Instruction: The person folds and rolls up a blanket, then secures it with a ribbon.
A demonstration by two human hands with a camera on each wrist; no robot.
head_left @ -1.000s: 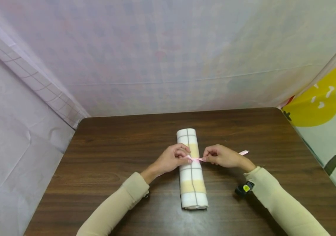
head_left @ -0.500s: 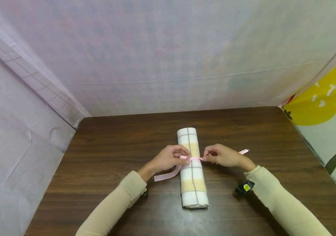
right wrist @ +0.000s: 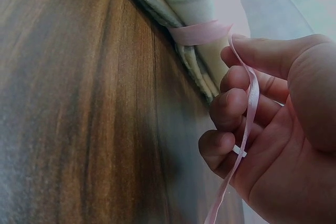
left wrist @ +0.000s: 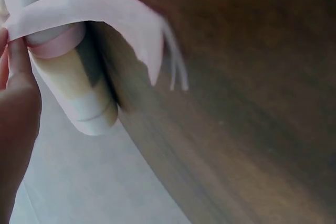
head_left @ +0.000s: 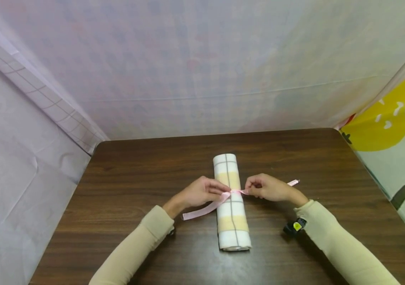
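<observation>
A rolled towel (head_left: pixel 233 223), white with yellow bands and grey lines, lies lengthwise on the table. Round its middle goes a pink ribbon (head_left: pixel 202 211), crossed on top of the roll. My left hand (head_left: pixel 198 192) pinches the ribbon close to the crossing; its tail hangs down to the left in the head view. On the other side my right hand (head_left: pixel 268 187) pinches the other end between thumb and forefinger. In the right wrist view this ribbon end (right wrist: pixel 252 100) runs down across the palm, past the curled fingers.
The dark wooden table (head_left: pixel 135 170) reaches to a pale cloth curtain (head_left: pixel 202 79) at the back. A white cloth (head_left: pixel 6 158) hangs on the left. To the right is a white cloth with a yellow print (head_left: pixel 380 122).
My left fingers have shifted slightly and straightened at the crossing. The left ribbon tail, mostly hidden a second ago, now shows below the hand. My right hand has barely moved.
</observation>
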